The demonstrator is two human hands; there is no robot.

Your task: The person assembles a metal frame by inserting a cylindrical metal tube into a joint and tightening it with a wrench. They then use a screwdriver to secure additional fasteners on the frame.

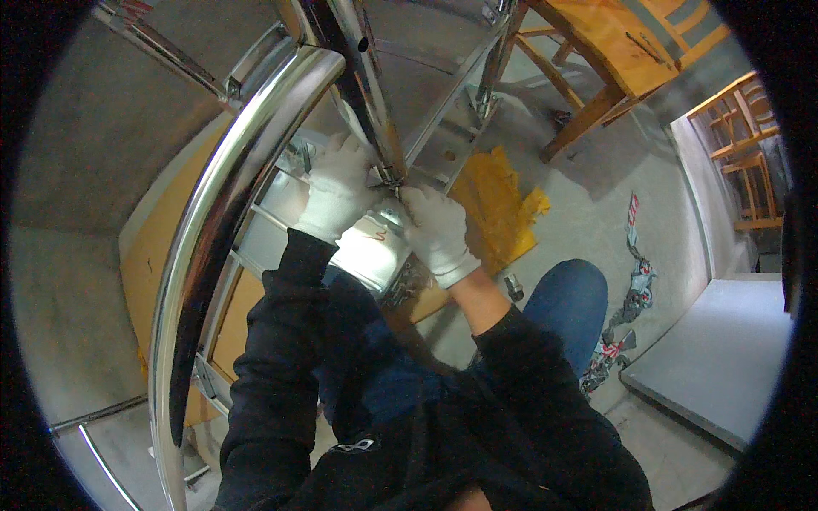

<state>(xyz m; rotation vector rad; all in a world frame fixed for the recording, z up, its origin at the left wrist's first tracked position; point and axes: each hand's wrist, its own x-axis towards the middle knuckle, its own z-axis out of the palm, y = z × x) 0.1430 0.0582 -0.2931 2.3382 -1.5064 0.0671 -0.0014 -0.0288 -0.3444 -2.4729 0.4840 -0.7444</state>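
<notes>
Both of my hands wear white gloves and meet at the foot of an upright chrome post (375, 94). My left hand (335, 189) is on the post's left side, fingers bent in toward a small metal fitting (386, 176) there. On the other side, my right hand (436, 234) is closed, its thumb and fingers pinched near the same fitting. What either hand holds is hidden by the gloves. Just below lies a brightly lit white packet (371, 251) with a red mark. Beside it is a clear bag of small metal parts (407, 285).
A thick curved chrome tube (200, 213) arcs along my left. Crumpled yellow sheeting (494, 209) and a short metal cylinder (513, 286) lie on the floor. Farther right are twisted plastic scraps (635, 294), a grey-white board (716, 349) and a wooden seat (618, 43).
</notes>
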